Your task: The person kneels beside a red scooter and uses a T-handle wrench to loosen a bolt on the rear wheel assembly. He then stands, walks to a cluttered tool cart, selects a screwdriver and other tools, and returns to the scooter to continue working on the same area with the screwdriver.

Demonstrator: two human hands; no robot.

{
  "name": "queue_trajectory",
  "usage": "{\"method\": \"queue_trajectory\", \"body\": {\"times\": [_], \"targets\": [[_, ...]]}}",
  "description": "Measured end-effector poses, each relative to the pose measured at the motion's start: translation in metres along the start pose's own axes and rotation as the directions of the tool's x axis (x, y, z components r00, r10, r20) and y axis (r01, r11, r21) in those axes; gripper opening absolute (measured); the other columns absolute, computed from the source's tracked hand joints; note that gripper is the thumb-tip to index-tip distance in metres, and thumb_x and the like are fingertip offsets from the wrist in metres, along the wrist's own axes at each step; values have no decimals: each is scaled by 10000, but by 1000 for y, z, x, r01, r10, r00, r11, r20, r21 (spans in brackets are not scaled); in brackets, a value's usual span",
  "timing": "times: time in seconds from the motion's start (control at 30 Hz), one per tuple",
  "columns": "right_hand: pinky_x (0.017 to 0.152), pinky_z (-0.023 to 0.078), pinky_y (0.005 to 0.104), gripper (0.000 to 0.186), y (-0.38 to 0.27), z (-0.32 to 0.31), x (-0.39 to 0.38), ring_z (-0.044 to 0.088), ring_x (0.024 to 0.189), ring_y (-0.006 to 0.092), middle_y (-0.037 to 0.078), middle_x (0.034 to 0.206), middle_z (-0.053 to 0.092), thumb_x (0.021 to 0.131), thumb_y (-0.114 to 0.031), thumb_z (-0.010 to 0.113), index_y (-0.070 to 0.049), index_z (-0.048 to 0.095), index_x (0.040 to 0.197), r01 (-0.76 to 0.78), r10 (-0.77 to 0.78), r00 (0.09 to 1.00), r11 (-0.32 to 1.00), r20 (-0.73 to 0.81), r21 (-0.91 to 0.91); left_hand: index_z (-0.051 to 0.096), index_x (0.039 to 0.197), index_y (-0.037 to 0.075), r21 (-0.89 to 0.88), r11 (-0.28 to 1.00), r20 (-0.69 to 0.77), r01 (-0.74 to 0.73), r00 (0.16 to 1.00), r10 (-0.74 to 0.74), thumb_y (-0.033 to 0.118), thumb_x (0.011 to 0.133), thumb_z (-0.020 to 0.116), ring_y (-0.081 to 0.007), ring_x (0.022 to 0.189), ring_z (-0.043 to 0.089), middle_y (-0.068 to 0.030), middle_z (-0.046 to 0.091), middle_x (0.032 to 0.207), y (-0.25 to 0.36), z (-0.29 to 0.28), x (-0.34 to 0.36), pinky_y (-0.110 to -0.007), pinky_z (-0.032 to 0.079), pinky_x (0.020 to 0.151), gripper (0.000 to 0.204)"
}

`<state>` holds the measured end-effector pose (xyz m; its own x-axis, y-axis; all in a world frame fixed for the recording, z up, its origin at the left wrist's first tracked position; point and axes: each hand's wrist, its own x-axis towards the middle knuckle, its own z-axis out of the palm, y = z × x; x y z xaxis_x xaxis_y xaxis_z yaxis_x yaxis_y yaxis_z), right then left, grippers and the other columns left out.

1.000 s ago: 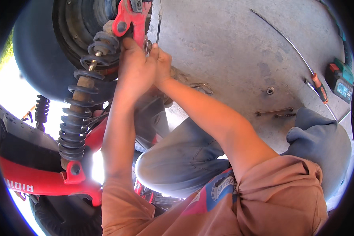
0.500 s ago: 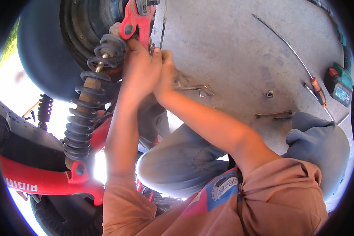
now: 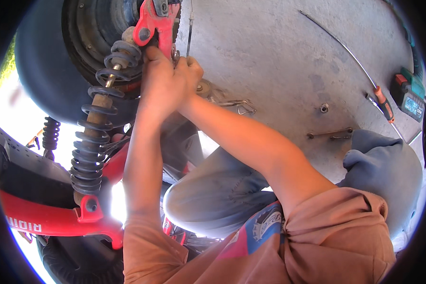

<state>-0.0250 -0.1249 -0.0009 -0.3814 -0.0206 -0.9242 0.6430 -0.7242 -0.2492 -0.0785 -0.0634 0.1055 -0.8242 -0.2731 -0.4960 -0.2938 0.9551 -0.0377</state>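
Note:
My left hand (image 3: 160, 85) is up at the lower end of a red metal bracket (image 3: 149, 20) beside the wheel, its fingertips tucked under the metal and partly hidden. Pressed against it, my right hand (image 3: 190, 75) has its fingers curled in by the same spot. Both hands look closed, but whatever lies between them cannot be made out. Small metal hardware (image 3: 176, 53) shows just above the knuckles. A dirty black coil-spring shock absorber (image 3: 93, 128) slants down from the bracket to a red frame tube (image 3: 47, 215), left of my left forearm.
A large dark tyre (image 3: 42, 71) fills the upper left. On the concrete floor (image 3: 269, 52) lie a long pry bar with an orange-black handle (image 3: 384, 104), a nut or socket (image 3: 324, 108), wrenches (image 3: 329, 133) and a teal battery tool (image 3: 410, 97). Metal parts (image 3: 236, 105) lie right of my hands.
The view has shifted slightly, so the wheel and shock absorber sit further left. My hands stay at the bracket; the right fingers have changed position a little, and a round part beside them now shows.

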Motion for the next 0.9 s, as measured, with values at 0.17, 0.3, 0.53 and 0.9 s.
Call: {"method": "queue_trajectory", "body": {"times": [0.17,0.3,0.53,0.9], "targets": [[537,348,417,282,4,2,4,334,552,174,158,522,442,801,-125,521,34,436,584,16,-16,1000,1000,7,-24,364,996,-125,6,999,-24,-43,999,43,14,751,448,-457,954,565,-363,521,946,-7,3,1,-447,431,882,294],[541,355,426,272,2,0,4,334,539,203,187,535,457,798,-122,519,41,442,594,93,-92,996,992,15,-90,362,991,-121,4,996,-52,-85,995,85,7,751,434,-457,946,564,-355,522,938,-9,5,0,-448,432,880,282],[542,359,421,255,-9,-5,5,340,531,248,209,553,459,803,-97,503,43,443,598,143,-141,988,989,66,-32,362,994,-111,5,998,-43,-68,997,69,-3,750,418,-415,921,563,-335,515,926,-11,4,0,-436,430,885,272],[649,418,423,396,-30,-17,-3,497,627,286,198,674,570,882,-299,553,32,511,669,-54,70,992,989,109,-141,425,1099,-145,14,997,-121,-70,990,72,212,856,608,-474,978,578,-349,567,1020,-15,9,5,-467,457,861,469]]}}
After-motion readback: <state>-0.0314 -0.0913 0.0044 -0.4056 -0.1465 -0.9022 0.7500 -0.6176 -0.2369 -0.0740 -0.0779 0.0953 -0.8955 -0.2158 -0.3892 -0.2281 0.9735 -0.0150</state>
